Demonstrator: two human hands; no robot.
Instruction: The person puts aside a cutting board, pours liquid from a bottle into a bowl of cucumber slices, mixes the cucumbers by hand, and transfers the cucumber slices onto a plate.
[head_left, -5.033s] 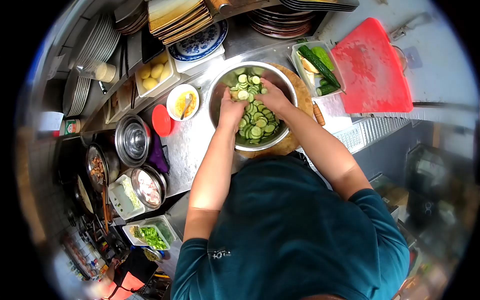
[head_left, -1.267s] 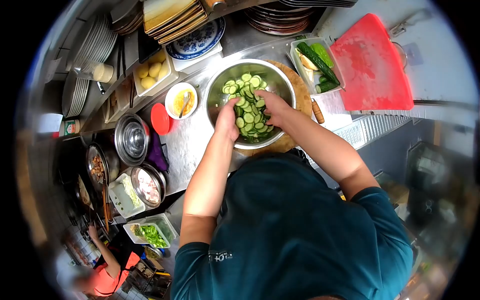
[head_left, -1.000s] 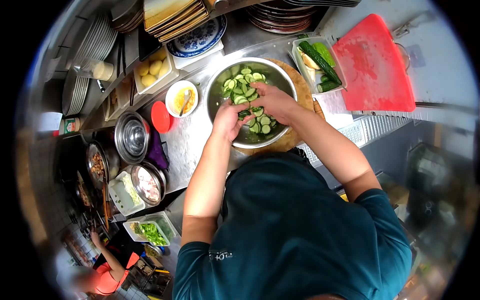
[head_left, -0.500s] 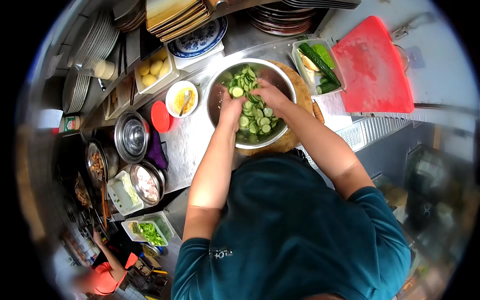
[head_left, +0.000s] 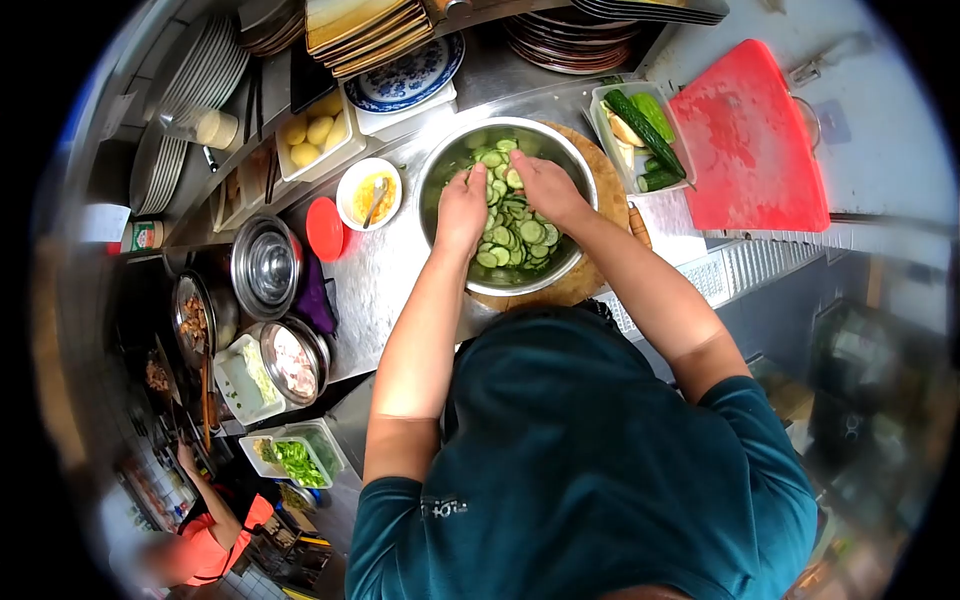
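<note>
A large steel bowl (head_left: 432, 213) stands on a round wooden board (head_left: 607, 190). Sliced cucumber (head_left: 520, 235) lies in it, heaped between and below my hands. My left hand (head_left: 463, 208) is inside the bowl's left half, its fingers curled against the slices. From the right, my right hand (head_left: 547, 188) reaches in, its fingers wrapped round slices at the top of the heap. The two hands face each other, a small gap apart. Some fingertips are hidden among the cucumber.
Left of the bowl are a white bowl of yellow food (head_left: 369, 194) and a red lid (head_left: 325, 229). A container of whole cucumbers (head_left: 643, 138) and a red cutting board (head_left: 750, 145) are at the right. A co-worker (head_left: 215, 530) stands at the lower left.
Both hands have moved about in the bowl, coming together and apart, and the slices have shifted. The co-worker, out at the bottom edge earlier, now reaches toward the pans.
</note>
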